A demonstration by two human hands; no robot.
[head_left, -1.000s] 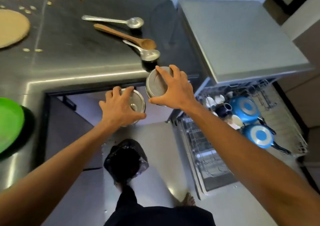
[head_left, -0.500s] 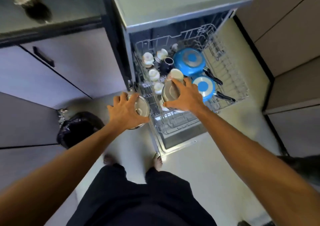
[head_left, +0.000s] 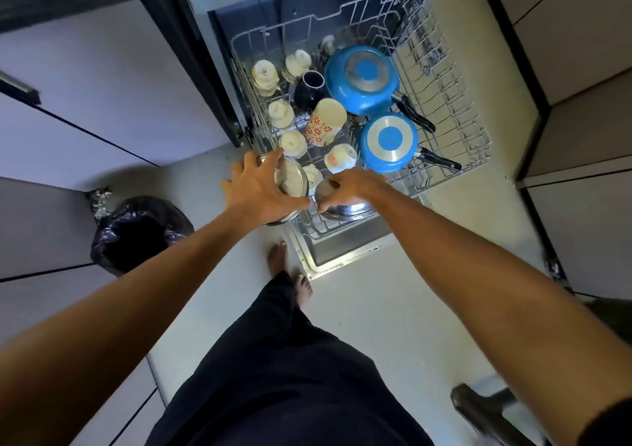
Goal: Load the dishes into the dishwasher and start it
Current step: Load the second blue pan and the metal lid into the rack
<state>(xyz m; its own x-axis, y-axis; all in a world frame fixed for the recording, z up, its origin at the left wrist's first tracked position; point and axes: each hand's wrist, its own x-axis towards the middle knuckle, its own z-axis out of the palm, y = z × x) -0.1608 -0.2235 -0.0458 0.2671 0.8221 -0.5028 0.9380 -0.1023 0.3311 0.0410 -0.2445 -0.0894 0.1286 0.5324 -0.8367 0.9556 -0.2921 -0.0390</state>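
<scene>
Left hand (head_left: 260, 191) around round steel bowl (head_left: 290, 179)

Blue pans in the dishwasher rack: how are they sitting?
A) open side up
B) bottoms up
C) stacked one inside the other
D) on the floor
B: the larger blue pan and the smaller blue pan both show their flat metal-ringed bottoms, side by side in the rack.

One head-worn camera, wide-angle, edges bowed. Faces steeply down and a little forward from a standing person: own legs (head_left: 290, 360) bottom centre, pulled-out dishwasher rack (head_left: 444, 80) upper centre, near; pale floor (head_left: 393, 309) between them.
</scene>
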